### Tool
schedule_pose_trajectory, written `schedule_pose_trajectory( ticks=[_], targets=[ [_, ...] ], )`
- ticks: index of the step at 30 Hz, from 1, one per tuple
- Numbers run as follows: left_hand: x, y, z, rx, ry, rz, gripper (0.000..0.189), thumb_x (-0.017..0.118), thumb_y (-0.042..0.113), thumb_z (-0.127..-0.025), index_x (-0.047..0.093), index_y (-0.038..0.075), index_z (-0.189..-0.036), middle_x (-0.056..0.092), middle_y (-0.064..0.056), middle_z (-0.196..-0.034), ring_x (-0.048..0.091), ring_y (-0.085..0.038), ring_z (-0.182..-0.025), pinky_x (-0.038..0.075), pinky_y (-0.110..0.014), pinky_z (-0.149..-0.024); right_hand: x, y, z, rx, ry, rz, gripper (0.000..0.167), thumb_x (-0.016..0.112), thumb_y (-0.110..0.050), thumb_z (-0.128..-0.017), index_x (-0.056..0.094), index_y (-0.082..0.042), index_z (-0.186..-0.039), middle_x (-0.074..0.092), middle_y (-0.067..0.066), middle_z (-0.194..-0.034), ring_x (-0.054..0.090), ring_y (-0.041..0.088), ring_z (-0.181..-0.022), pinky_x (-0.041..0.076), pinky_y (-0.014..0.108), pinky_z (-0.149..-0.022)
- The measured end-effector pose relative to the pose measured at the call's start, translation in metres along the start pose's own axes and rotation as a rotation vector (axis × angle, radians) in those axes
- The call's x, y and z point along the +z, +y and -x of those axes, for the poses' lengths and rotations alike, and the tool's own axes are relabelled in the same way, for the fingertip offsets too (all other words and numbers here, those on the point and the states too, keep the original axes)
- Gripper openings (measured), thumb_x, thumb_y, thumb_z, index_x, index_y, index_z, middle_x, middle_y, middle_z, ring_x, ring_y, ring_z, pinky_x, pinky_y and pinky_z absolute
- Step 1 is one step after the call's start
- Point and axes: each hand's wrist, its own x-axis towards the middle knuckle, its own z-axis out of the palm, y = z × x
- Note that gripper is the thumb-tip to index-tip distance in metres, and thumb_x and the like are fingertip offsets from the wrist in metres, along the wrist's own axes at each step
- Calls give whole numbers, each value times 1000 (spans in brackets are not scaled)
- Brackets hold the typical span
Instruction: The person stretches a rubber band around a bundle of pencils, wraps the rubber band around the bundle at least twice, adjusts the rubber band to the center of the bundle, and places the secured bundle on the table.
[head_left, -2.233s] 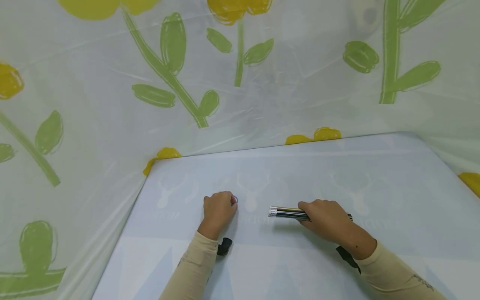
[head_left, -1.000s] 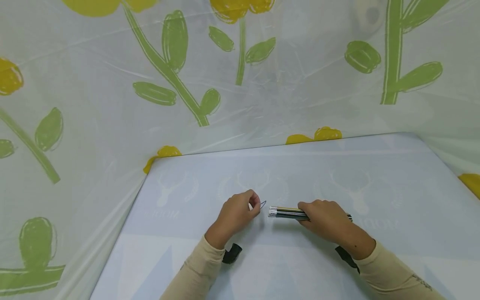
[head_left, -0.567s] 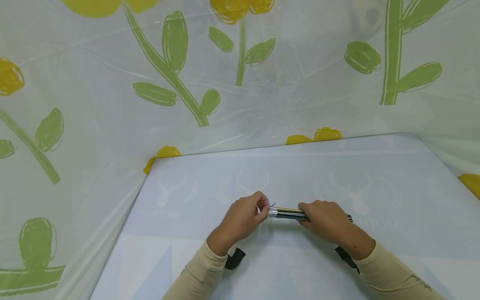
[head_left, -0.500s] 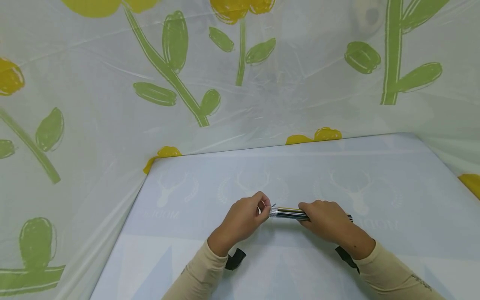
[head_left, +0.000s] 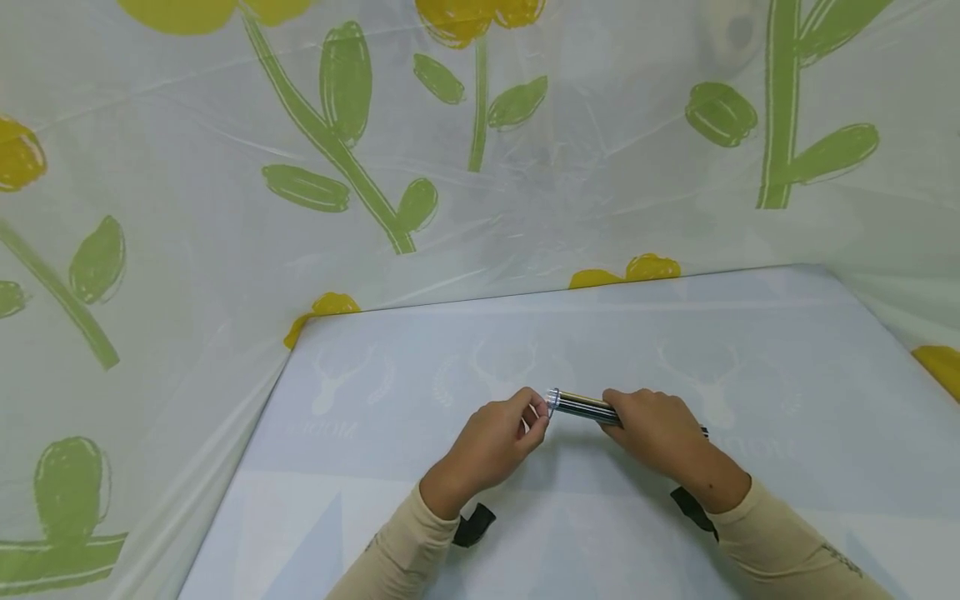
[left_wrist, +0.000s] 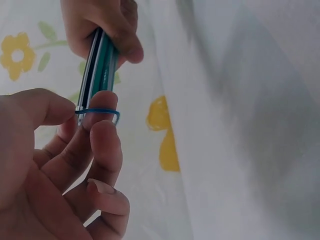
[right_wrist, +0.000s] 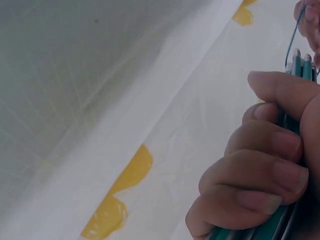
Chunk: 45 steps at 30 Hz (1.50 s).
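Observation:
My right hand (head_left: 660, 437) grips a bundle of slim pencils (head_left: 587, 407), green and dark with pale, silvery ends that point to the left hand. Most of their length is hidden in that fist. A thin blue rubber band (left_wrist: 100, 110) is held by the thumb and fingers of my left hand (head_left: 491, 442). In the left wrist view it is stretched between thumb and fingers, across the pencil ends. In the right wrist view the band (right_wrist: 294, 37) runs as a taut line beside the pencil tips. Both hands are above the table, close together.
The table (head_left: 360, 508) has a pale blue-white cover with faint deer-head prints. Behind it and at its sides hangs a white sheet (head_left: 210, 225) with yellow flowers and green leaves. A dark wrist-worn piece (head_left: 474, 525) shows under the left wrist, another (head_left: 692, 508) under the right.
My left hand has moved right with the rubber band, from apart to the pencil ends, and the band is now around them. The bundle has tilted, its left end rising slightly.

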Motion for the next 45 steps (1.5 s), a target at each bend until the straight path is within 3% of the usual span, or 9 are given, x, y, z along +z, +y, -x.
schedule_pose_trajectory(
  ticks=[11,17,24,28,32,40,45],
  targets=[
    [3,-2,-2,-74,30,206,10,65,17,-97,62,14,-106,78,3,-86,59,-3,-64,45,-18,-57,-1,1,-3,31,67,-26,15,70,-17,-91,57,-12,-84,51,-3,-62,43,12,-54,33,27,-47],
    [5,-5,-3,-9,-13,202,10,69,18,-95,74,12,-102,76,6,-89,59,-1,-70,48,-17,-62,-1,-1,-2,35,51,-37,14,69,-17,-93,57,-11,-87,51,-2,-64,43,13,-56,34,27,-48],
    [5,-3,-3,69,-11,179,11,67,19,-96,73,12,-102,73,8,-93,59,0,-72,49,-16,-62,-3,-1,0,41,71,-45,17,70,-16,-92,55,-12,-85,50,-2,-63,43,13,-55,33,27,-48],
    [7,-6,-4,39,-1,216,11,65,19,-98,71,11,-103,74,5,-94,60,-3,-71,50,-17,-63,-4,-1,0,24,102,-58,21,70,-17,-92,52,-13,-82,47,-3,-61,41,12,-54,31,27,-47],
    [9,-14,-7,-7,-11,318,13,62,18,-99,69,7,-101,75,-3,-92,63,-8,-66,50,-20,-59,-4,-2,-1,5,108,-64,23,71,-20,-91,52,-15,-80,45,-5,-60,40,11,-54,30,26,-48],
    [7,-18,-9,-86,-63,459,20,58,22,-101,65,3,-103,77,-9,-89,69,-33,-67,43,-21,-53,-4,-4,-1,-17,140,-55,25,76,-23,-88,55,-19,-76,47,-8,-59,41,10,-53,31,25,-49],
    [8,-19,-9,-100,-82,492,22,60,22,-101,64,2,-104,76,-8,-87,69,-33,-65,43,-21,-55,-3,-4,-1,-38,158,-48,25,77,-22,-87,55,-19,-75,46,-9,-58,40,9,-53,31,24,-49]
  ],
)
